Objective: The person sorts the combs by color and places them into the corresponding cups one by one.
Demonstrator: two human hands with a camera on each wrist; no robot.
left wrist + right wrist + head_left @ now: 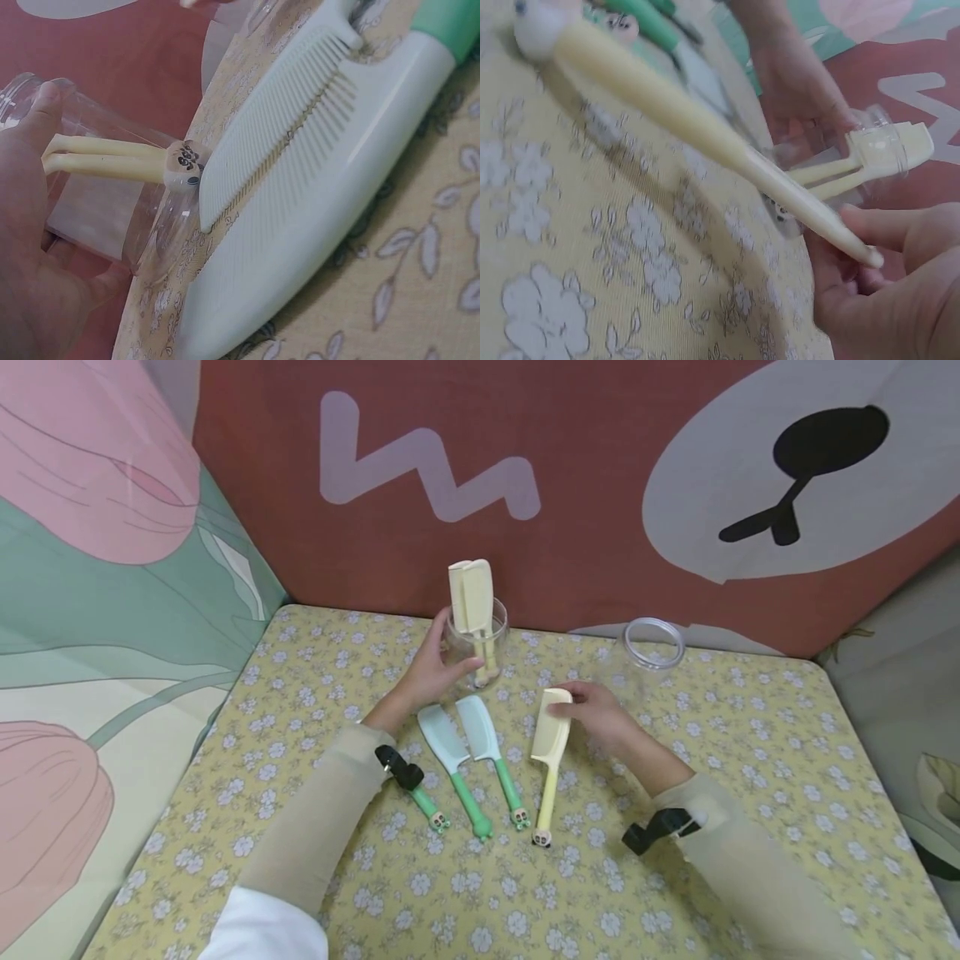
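Note:
My left hand [429, 672] grips a clear jar [501, 620] near the back of the table. Two yellow combs [477, 593] stand in it with their toothed heads up, panda-face handle ends [184, 163] at the bottom. To the right, my right hand [600, 714] pinches another yellow comb [553, 735] by its head. Its handle points toward me, and a shadow falls on the cloth below. Between the hands lie two pale combs with green handles [444, 739] [480, 727]. A third green handle [430, 807] shows beside my left forearm, its head hidden.
Another clear jar with a wide round rim [654, 643] stands at the back right. A yellow flowered cloth [420, 885] covers the table. Behind the table's back edge rises a reddish-brown printed backdrop [585, 543].

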